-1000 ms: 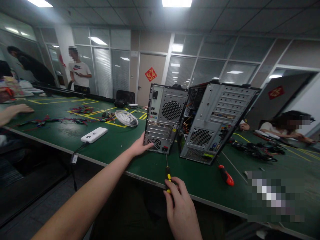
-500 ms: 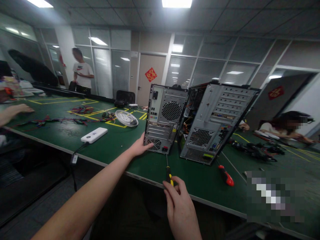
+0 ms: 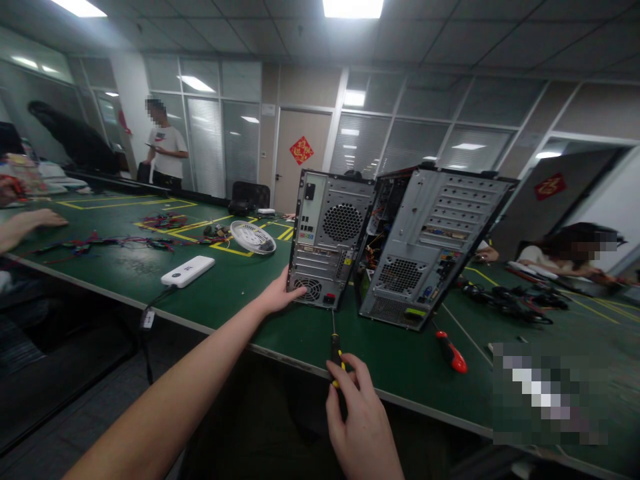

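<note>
- Honestly, plain office: ceiling lights, glass partitions, a door (image 3: 295, 190) with a red diamond sign (image 3: 301, 151) just before 12 o'clock, and a person in a white shirt (image 3: 169, 148) standing at 10.
- Big green table (image 3: 240, 280) under it all, yellow lines marked on it, a co-worker's hand (image 3: 43, 219) over at 9.
- Wider PC case (image 3: 440, 220) stands at 3, wiring showing through its left side. Guessing it's parked there to leave the near spot for its neighbour.
- Smaller PC case (image 3: 325, 247) is dead centre near the table edge, back panel turned to the wearer, presumably so that face is easy to get at.
- Black cable pile (image 3: 515, 303) between 3 and 4.
- Left hand (image 3: 280, 293), about 7:30, is grasping the smaller case's lower left edge, thumb over the grille; looks like bracing so it won't scoot.
- Right hand (image 3: 360, 410), towards 6, pinches a yellow-and-black screwdriver (image 3: 335, 343) in the fingertips, seemingly for fine aim. Tip's at the case's bottom edge; can't tell if it's seated.
- Red-handled screwdriver (image 3: 453, 352) lies loose at 4, shaft pointing towards the wider case.
</note>
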{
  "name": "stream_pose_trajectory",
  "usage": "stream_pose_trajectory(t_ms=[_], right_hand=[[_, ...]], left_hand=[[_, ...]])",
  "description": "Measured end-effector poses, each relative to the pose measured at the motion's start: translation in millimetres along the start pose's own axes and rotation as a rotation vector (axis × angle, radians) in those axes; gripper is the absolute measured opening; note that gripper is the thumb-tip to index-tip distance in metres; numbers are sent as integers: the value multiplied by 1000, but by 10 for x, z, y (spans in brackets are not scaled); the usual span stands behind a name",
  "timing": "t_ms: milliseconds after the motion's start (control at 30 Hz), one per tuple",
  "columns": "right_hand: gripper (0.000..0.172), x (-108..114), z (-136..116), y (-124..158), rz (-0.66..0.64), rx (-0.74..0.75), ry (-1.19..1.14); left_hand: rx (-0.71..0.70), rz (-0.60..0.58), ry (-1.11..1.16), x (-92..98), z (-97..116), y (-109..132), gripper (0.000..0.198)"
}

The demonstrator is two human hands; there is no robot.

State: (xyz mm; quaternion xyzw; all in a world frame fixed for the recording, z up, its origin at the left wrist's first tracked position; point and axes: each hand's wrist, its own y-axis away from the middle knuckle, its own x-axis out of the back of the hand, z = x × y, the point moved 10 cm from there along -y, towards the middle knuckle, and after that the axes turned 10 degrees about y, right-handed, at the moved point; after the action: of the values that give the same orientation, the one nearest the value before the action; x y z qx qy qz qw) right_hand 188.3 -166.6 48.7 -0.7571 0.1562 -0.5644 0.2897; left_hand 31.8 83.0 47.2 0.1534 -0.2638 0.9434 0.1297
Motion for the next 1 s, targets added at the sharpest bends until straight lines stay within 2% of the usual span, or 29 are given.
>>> stream_pose_trajectory(t_ms=[433, 1000], right_hand=[[27, -29, 80, 12, -15, -56, -6], [22, -15, 70, -7, -9, -55, -49]], left_hand=[[1, 6, -8, -4, -21, -13, 92], [12, 4, 2, -12, -29, -10, 93]])
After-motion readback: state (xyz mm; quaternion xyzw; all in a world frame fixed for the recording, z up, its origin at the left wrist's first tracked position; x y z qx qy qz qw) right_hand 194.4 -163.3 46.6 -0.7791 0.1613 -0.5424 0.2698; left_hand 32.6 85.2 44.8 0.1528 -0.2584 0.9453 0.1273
